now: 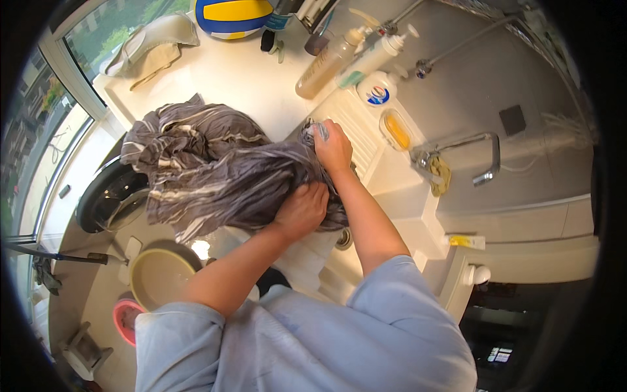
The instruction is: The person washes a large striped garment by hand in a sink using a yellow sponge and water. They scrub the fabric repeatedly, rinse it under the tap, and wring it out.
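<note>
A large bunched piece of grey fabric with pale stripes (215, 161) lies over the counter and the edge of the white laundry sink (392, 206). My left hand (302, 208) grips its near side with curled fingers. Higher up, beside the ribbed washboard (360, 132), my right hand (333, 147) clutches a gathered end of the same cloth. The fabric hides part of the washboard and much of the basin. Below it, the metal drain (344, 238) is partly visible.
Pump bottles (328, 66) and a soap dish with an orange bar (396, 130) line the sink's back. A chrome faucet (485, 161) juts from the wall. A volleyball (234, 17) sits on the counter. A round basin (161, 279) and a pink bowl (128, 321) are lower left.
</note>
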Available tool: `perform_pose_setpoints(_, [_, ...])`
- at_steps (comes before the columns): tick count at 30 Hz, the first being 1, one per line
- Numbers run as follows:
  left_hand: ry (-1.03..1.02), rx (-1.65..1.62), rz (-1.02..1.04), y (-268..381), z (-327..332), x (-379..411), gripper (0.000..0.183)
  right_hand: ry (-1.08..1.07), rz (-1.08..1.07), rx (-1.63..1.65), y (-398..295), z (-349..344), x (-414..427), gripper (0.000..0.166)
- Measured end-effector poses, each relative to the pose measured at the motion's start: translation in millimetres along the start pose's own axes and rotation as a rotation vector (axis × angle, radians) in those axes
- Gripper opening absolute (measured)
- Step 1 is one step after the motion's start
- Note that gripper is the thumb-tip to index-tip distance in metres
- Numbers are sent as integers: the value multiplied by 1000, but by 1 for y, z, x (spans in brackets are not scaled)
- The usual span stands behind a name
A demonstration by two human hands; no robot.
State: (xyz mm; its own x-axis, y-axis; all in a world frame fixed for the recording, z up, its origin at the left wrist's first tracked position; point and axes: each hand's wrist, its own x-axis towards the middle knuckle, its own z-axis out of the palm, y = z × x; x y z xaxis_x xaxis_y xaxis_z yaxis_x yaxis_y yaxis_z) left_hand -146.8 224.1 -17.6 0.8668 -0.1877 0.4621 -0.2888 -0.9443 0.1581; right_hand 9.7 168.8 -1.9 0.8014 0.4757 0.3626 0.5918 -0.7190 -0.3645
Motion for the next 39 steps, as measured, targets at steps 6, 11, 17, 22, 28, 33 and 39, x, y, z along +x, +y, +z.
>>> perform_pose_setpoints(6, [64, 21, 8, -1, -3, -12, 20, -136, -87, -28, -20, -63, -66, 29])
perform_pose_setpoints(11, [157, -86, 103, 5, 2, -9, 28, -211, 428, -350, 30, 4, 54, 29])
perform_pose_setpoints(17, [6, -36, -28, 4, 1, -13, 21, -245, 163, -21, -3, -35, -31, 38])
perform_pose_setpoints(22, [56, -47, 54, 1, 4, -7, 25, -103, -2, -226, 25, -8, -18, 26])
perform_pose_setpoints(28, [88, -103, 5, -3, 2, -3, 22, -92, 194, -223, 17, 0, 38, 41])
perform_pose_setpoints(33, [104, -74, -16, -1, 7, -4, 17, -105, -94, 3, 12, -39, -69, 24])
perform_pose_setpoints(39, [39, -75, 23, 8, 3, -5, 26, -80, 355, -254, 47, 24, 67, 37])
